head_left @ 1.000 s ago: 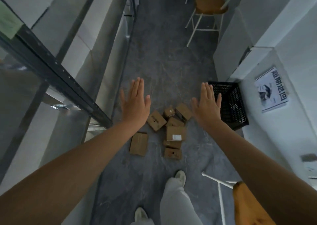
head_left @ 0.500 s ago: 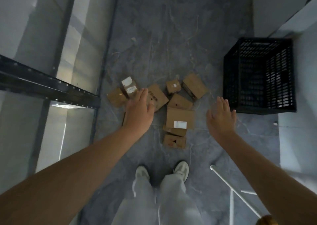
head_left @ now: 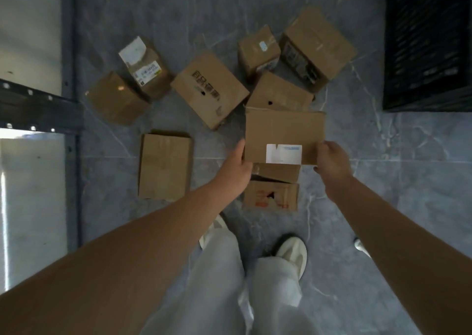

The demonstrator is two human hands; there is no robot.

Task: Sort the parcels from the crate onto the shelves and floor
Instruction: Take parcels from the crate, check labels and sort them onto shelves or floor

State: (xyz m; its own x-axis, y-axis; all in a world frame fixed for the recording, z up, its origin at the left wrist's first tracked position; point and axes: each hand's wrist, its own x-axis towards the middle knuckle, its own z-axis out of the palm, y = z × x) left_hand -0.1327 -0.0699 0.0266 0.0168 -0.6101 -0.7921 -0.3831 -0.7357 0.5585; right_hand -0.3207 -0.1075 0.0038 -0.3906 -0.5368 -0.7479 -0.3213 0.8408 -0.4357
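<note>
- left hand (head_left: 236, 167) is pressing its thumb and fingers flat against the left edge of the box with the white label (head_left: 284, 136); fingers loosely open, not curled under as far as I can tell
- right hand (head_left: 332, 159) is cupping the right edge of the same box, fingers bent round the side; fingertips hidden, so cannot tell if they are under it
- both hands are squeezing inward, so this looks like the start of a two-hand pick; box seems to be sitting on the pile, lift not clearly begun
- labelled box is lying on top of a smaller box (head_left: 278, 172), with another box with red print (head_left: 270, 195) nearer the feet; lift straight up so the lower ones are not dragged
- better grip: get fingers under the bottom edges, cardboard sides likely flex under squeeze alone
- keep label up for reading where it goes
- other boxes are scattered on the grey floor (head_left: 383, 181): a flat one (head_left: 164, 166) near left, a printed one (head_left: 209, 89) in the middle, more far left and far right
- black crate (head_left: 429, 43) is standing far right; inside not visible
- metal shelf (head_left: 38, 104) is at left; likely the next stop, turn without kicking the pile
</note>
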